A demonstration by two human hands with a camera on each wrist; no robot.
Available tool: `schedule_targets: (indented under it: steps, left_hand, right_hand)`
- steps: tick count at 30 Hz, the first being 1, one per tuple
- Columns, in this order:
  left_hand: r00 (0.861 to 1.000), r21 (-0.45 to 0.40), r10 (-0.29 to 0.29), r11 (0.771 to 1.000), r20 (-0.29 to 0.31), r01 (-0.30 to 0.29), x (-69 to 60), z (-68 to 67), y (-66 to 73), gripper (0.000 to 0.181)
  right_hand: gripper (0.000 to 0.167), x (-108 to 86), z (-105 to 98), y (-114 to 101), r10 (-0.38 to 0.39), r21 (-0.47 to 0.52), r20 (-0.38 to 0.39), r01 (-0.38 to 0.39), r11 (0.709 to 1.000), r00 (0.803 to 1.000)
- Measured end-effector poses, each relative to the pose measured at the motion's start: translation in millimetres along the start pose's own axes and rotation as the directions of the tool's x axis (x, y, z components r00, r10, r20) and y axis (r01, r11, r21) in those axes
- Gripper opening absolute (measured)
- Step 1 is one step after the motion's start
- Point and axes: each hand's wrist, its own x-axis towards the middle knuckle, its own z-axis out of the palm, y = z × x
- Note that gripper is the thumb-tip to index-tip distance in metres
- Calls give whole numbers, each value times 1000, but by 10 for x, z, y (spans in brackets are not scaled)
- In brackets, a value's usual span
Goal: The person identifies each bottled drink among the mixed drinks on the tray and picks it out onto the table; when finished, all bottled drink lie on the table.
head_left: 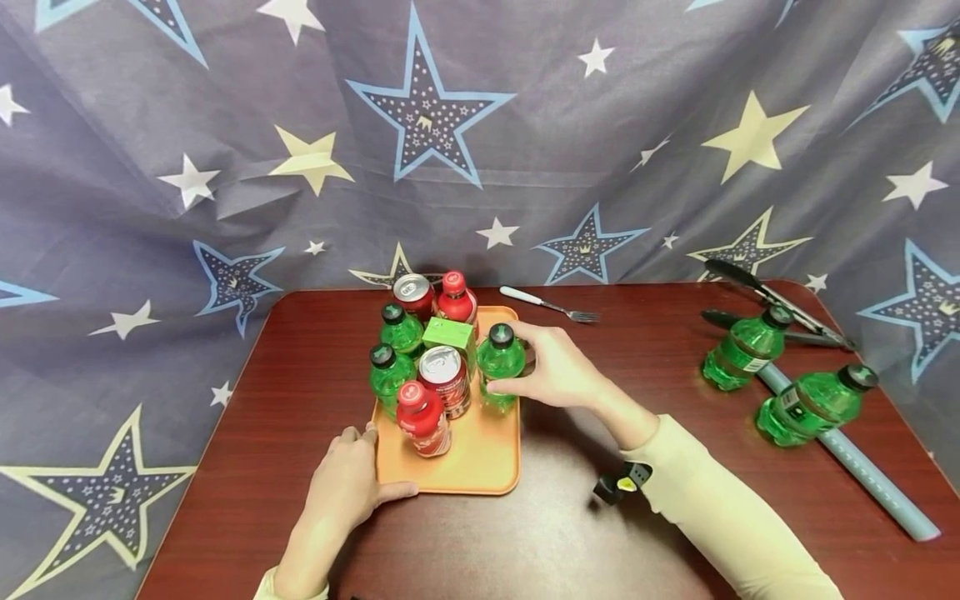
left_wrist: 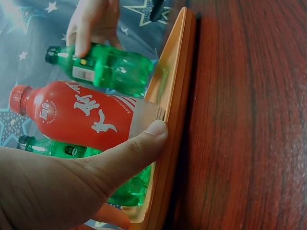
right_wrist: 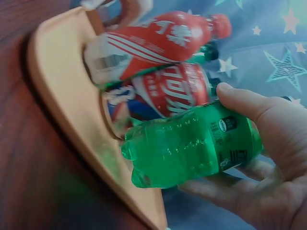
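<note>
"So, who holds what in the head view?"

"A person's right hand [head_left: 561,367] grips a green bottle [head_left: 501,357], cap up, at the right side of an orange tray [head_left: 480,460]. Just left of that grip stand a silver-topped can [head_left: 446,382] and a green box [head_left: 450,335], with 2 more green bottles [head_left: 392,383] farther left. Beyond the grip lies a fork [head_left: 550,305]; well to its right are 2 other green bottles [head_left: 741,352], near black-handled tongs [head_left: 731,272]."

"And the left hand [head_left: 339,482]?"

"It clasps the tray's near left corner, thumb along the front edge. A red bottle [head_left: 424,423] stands just beyond that hold."

"The left wrist view?"

"The thumb presses the rim, close beside the red bottle's base. Past it, the right hand grasps the green bottle."

"Finally, the right wrist?"

"Thumb and fingers wrap the green bottle around its label. Its base is close over the tray, though contact cannot be told. Past the grip stand the can, then the red bottle."
</note>
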Motion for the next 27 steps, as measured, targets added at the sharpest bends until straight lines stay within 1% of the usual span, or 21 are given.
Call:
schedule_targets:
  steps: [4, 6, 11, 15, 21, 27]
  left_hand:
    - [1000, 1, 0, 1000, 6, 0, 2, -6, -9, 118]
    - [1000, 2, -2, 1000, 9, 2, 1, -8, -13, 118]
    - [1000, -4, -4, 1000, 7, 4, -3, -2, -21, 117]
    - [1000, -7, -4, 1000, 3, 4, -4, 6, -21, 117]
    - [1000, -5, -3, 1000, 1, 3, -1, 5, -18, 117]
    - [1000, -3, -6, 1000, 10, 6, 5, -3, -12, 116]
  right_hand:
    - [53, -15, -152, -57, 2, -16, -47, -2, 1000, 999]
    - [57, -30, -221, -69, 3, -39, -75, -6, 999, 997]
    - [64, -105, -362, -38, 17, -60, -138, -25, 998, 990]
    - [63, -209, -482, 21, 33, -97, -175, -51, 994, 984]
    - [60, -394, -707, 100, 66, -137, -212, -97, 986, 975]
    - [58, -595, -892, 183, 99, -167, -263, -146, 975, 960]
